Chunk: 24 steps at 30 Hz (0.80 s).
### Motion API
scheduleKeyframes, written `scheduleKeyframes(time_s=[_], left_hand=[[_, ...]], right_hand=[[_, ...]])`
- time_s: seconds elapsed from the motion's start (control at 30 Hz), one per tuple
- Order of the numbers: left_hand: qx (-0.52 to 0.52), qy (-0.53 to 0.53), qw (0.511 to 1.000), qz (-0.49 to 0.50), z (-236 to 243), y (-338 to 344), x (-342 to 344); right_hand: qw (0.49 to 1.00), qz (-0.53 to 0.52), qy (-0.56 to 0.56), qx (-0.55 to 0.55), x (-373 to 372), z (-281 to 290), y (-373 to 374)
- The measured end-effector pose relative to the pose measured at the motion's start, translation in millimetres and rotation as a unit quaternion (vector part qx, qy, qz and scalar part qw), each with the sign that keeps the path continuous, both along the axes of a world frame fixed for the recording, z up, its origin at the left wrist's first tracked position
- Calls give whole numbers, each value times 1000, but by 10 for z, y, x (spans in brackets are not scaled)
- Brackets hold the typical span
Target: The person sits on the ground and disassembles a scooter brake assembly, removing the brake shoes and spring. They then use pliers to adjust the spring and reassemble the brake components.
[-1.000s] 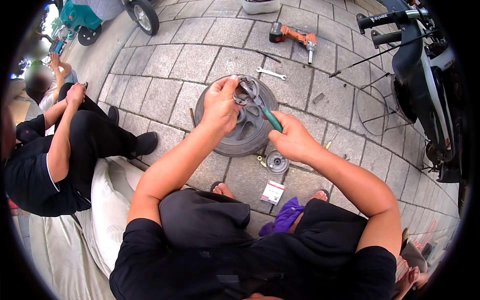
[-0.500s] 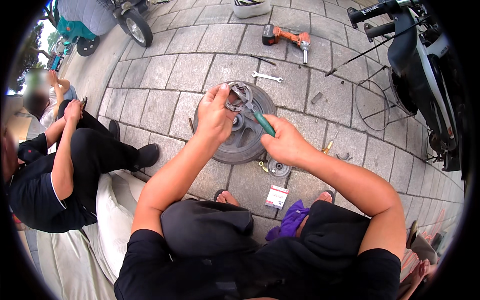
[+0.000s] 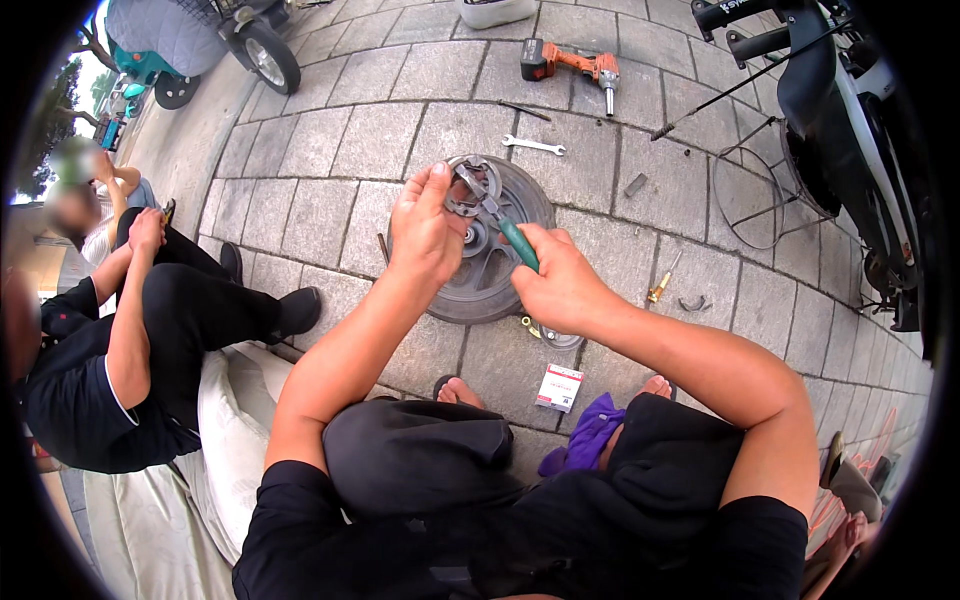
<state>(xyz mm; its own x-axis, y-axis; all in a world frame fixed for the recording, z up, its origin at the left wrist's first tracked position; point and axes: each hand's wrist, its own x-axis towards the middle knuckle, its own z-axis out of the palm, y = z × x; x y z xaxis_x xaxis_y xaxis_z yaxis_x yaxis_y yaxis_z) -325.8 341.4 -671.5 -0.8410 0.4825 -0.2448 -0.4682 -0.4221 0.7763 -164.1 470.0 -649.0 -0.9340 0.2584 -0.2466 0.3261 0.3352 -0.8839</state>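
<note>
My left hand (image 3: 428,225) is closed on a ring-shaped metal part (image 3: 474,186) that looks like a pair of curved brake shoes, held up above a wheel. Wrapped round the green handle of a hand tool (image 3: 519,246) is my right hand (image 3: 565,285). The tool's metal end meets the lower right of the ring; its exact kind is hard to tell. Beneath both hands a small wheel with a black tyre (image 3: 525,200) lies flat on the paving. A round metal plate (image 3: 562,338) sits by its near edge, partly hidden by my right hand.
Beyond the wheel lie an open-ended wrench (image 3: 534,146), a thin dark rod (image 3: 525,110) and an orange cordless impact wrench (image 3: 572,68). A yellow-handled screwdriver (image 3: 661,288), a curved piece (image 3: 692,304) and a small box (image 3: 558,388) are nearer. A scooter (image 3: 850,130) stands right; a person (image 3: 120,340) sits left.
The metal ring has turned a little in my left hand. My right hand and the green-handled tool have shifted slightly left. The whole view has moved slightly.
</note>
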Motion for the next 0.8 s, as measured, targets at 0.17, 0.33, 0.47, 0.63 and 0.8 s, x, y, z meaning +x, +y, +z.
scheduleKeyframes(time_s=[0.17,0.33,0.47,0.63,0.8], left_hand=[[17,7,1000,2,-34,15,2],[25,22,999,12,-40,21,13],[33,23,999,14,-7,37,3],[37,26,999,19,-9,25,-14],[43,23,999,23,30,18,-3]], right_hand=[[1000,0,22,16,22,-84,-44],[999,-15,42,-15,22,-65,-124],[999,-12,43,-24,-2,-98,-136],[999,-12,43,-23,-18,-99,-161],[999,-17,49,-3,-21,-94,-200]])
